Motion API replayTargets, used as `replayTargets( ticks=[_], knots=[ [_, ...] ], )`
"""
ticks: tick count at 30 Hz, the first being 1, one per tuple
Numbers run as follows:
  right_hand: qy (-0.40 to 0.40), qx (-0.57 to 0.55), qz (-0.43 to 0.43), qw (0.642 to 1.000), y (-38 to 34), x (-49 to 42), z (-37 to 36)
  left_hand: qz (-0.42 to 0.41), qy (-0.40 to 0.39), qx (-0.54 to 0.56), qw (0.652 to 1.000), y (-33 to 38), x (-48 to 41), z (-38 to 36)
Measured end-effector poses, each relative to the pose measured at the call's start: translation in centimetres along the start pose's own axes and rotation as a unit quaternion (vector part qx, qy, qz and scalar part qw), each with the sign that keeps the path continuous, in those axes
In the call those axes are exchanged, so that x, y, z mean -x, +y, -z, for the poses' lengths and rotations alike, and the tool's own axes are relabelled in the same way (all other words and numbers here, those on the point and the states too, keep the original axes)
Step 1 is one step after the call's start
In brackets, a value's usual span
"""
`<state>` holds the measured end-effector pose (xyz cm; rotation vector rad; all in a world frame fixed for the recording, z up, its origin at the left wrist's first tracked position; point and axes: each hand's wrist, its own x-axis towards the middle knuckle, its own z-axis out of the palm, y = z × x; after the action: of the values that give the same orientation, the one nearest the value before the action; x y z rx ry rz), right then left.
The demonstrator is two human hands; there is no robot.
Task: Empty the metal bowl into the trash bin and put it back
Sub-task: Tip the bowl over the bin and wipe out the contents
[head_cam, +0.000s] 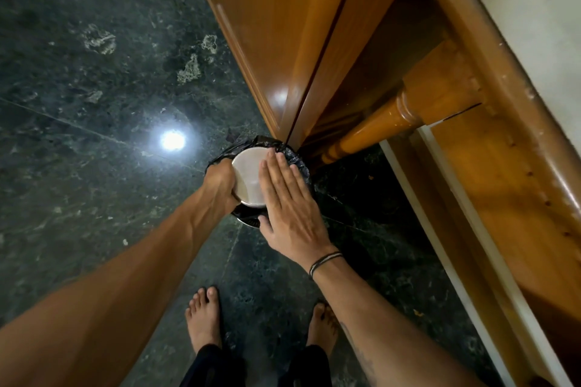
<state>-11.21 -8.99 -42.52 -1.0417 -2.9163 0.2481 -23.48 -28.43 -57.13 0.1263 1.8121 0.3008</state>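
A dark green marble floor (78, 104) met wooden furniture (283, 25) on the right. The metal bowl (248, 176), upturned over the black-lined trash bin (295, 160), hid its inside. The left hand (220, 179) gripped the bowl's rim; the right hand (289, 214) lay flat, fingers spread on its base.

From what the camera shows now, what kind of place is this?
Probably a room in a home: a polished dark stone floor, a wooden door, a turned wooden furniture leg, and bare feet by a lined trash bin.

No readable text in frame.
Checked the metal bowl (248, 177), the black liner of the trash bin (290, 155), the wooden cabinet door (276, 25) at 12 o'clock and the wrist band (325, 259): no labels, brands, numbers or signs.
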Motion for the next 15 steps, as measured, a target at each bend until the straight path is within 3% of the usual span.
replayTargets(
  ticks=[4, 7, 11, 15],
  knots=[
    [-0.024, 0.019, 0.030, 0.999, 0.0, 0.2, -0.1, 0.018, -0.008, -0.020, 1.000, -0.3, 0.8, 0.0],
    [0.031, 0.003, 0.035, 0.999, -0.4, 0.6, -0.2, 0.011, -0.005, 0.011, 1.000, 0.2, 0.1, 0.3],
    [-0.037, 0.005, 0.063, 0.997, -0.4, 0.7, 0.1, 0.009, -0.011, -0.001, 1.000, 0.1, 1.1, 0.1],
    [-0.006, 0.000, 0.070, 0.998, 0.8, 0.0, 0.4, 0.009, -0.012, 0.007, 1.000, 0.4, 0.7, 0.3]
  ],
)
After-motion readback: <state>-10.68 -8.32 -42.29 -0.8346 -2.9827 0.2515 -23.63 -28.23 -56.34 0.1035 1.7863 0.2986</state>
